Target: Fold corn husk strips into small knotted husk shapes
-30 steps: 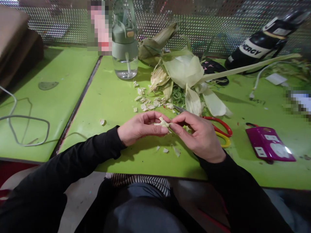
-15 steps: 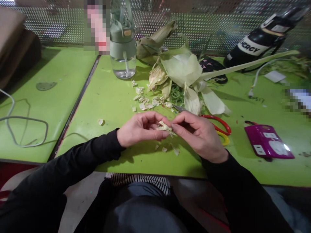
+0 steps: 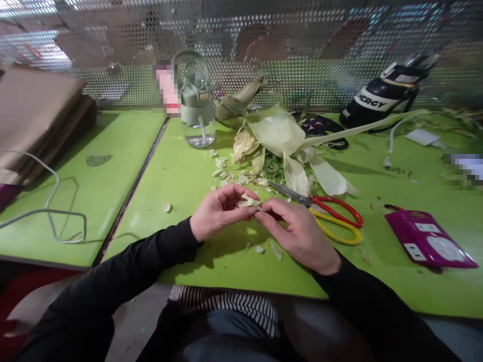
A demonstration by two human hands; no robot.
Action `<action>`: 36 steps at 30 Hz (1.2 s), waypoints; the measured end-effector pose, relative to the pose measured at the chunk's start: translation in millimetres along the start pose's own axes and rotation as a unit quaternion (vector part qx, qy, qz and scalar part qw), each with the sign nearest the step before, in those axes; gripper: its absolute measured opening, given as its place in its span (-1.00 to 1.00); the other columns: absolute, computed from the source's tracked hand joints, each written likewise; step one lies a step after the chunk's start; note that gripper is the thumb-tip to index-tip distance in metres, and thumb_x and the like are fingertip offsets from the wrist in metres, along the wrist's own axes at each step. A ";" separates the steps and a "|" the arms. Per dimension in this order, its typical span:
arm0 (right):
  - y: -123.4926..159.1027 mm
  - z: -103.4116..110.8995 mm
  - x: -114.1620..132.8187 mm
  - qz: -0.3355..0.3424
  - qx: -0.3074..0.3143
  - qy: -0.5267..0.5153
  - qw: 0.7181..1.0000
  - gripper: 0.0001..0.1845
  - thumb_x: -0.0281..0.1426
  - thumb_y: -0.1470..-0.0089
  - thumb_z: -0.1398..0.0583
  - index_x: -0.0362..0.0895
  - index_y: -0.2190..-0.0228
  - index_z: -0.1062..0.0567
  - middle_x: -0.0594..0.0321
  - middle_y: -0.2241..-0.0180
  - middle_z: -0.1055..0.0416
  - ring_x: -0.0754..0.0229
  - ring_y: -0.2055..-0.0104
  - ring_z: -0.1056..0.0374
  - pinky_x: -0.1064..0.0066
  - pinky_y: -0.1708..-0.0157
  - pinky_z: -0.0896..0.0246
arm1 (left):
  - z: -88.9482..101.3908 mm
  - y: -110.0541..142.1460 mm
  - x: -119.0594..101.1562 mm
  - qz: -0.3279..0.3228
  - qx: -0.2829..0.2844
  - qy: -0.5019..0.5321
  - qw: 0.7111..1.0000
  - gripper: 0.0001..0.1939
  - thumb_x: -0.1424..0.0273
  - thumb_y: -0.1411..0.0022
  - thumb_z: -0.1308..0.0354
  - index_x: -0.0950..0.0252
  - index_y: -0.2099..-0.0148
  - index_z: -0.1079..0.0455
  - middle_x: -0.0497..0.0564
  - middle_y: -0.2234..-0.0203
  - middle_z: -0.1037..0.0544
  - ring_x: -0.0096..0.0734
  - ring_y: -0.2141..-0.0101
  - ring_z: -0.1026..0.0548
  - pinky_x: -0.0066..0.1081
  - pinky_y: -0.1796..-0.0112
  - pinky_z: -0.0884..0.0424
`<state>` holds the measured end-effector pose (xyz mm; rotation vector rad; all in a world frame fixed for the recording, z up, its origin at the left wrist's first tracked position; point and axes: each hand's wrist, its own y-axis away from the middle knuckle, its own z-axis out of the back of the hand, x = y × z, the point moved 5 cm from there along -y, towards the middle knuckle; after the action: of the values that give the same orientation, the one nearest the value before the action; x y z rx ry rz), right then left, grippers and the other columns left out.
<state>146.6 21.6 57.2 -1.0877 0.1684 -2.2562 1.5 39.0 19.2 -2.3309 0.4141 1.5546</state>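
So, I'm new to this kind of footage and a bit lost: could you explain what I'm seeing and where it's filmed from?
There's no machine here, just a person's two bare hands. One camera, worn on the head, takes every picture, looking forward and down. The left hand and right hand pinch a small pale piece between them, above a green table. Beyond them lie pale, husk-like leaves; scissors lie beside the right hand, and a clear bottle stands farther back.

Soft light covers your table [image 3: 226,274], with shadow beneath your left sleeve [image 3: 147,264]. You see two pixelated patches.
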 end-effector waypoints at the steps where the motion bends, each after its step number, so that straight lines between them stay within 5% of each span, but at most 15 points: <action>1: 0.1 -0.5 2.1 0.013 -0.001 0.001 1.000 -0.74 -0.36 -0.28 -0.15 -0.10 0.48 -0.39 0.37 0.56 -0.27 0.32 0.53 -0.19 0.43 0.52 -0.08 | 0.0 0.4 0.5 0.002 0.000 -0.003 1.000 -0.64 0.31 -0.05 -0.45 0.35 0.18 -0.43 -0.05 0.40 -0.52 -0.60 0.42 -0.49 -0.56 0.34 -0.45; 14: 9.7 -3.6 18.6 0.146 -0.041 0.055 0.987 -0.70 -0.54 -0.15 -0.11 -0.06 0.59 -0.29 0.37 0.62 -0.19 0.29 0.56 -0.09 0.38 0.51 -0.03 | -3.9 8.0 -0.4 0.024 0.001 -0.011 1.000 -0.65 0.35 -0.04 -0.45 0.37 0.19 -0.43 -0.04 0.39 -0.54 -0.59 0.45 -0.51 -0.54 0.33 -0.50; 19: 12.8 -2.7 13.9 0.139 -0.110 0.115 0.977 -0.89 -0.40 -0.20 -0.19 -0.06 0.39 -0.37 0.30 0.51 -0.37 0.25 0.50 -0.23 0.38 0.49 -0.12 | 1.1 4.5 -3.1 -0.027 -0.015 -0.046 0.998 -0.66 0.34 -0.10 -0.41 0.36 0.16 -0.40 -0.05 0.39 -0.52 -0.59 0.41 -0.53 -0.55 0.29 -0.52; 22: 16.1 -4.4 13.0 0.137 -0.156 0.182 0.961 -0.77 -0.23 -0.15 -0.29 -0.08 0.26 -0.39 0.22 0.42 -0.45 0.19 0.45 -0.31 0.35 0.48 -0.13 | 0.7 6.6 0.0 -0.053 -0.023 -0.114 0.992 -0.72 0.34 -0.18 -0.33 0.36 0.12 -0.39 -0.02 0.36 -0.55 -0.58 0.40 -0.55 -0.56 0.30 -0.52; 28: 16.9 -11.6 15.8 0.142 -0.147 0.300 0.932 -0.94 -0.38 -0.19 -0.21 -0.10 0.32 -0.43 0.23 0.50 -0.44 0.15 0.46 -0.29 0.30 0.44 -0.14 | -3.8 14.4 -3.1 -0.116 -0.037 -0.247 0.961 -0.82 0.43 -0.27 -0.20 0.34 0.07 -0.40 0.05 0.23 -0.60 -0.51 0.31 -0.59 -0.52 0.22 -0.55; 36: 15.5 -9.0 18.6 0.149 -0.168 0.342 0.912 -0.98 -0.46 -0.19 -0.19 -0.13 0.31 -0.45 0.27 0.54 -0.43 0.20 0.50 -0.30 0.34 0.46 -0.16 | -0.7 8.1 -1.8 -0.106 -0.019 -0.174 0.979 -0.73 0.31 -0.26 -0.27 0.35 0.05 -0.47 0.04 0.27 -0.61 -0.56 0.38 -0.56 -0.55 0.29 -0.54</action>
<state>138.6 -2.9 58.0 -0.3311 0.9704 -2.2700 -1.8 31.5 20.3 -1.9937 0.0496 1.8227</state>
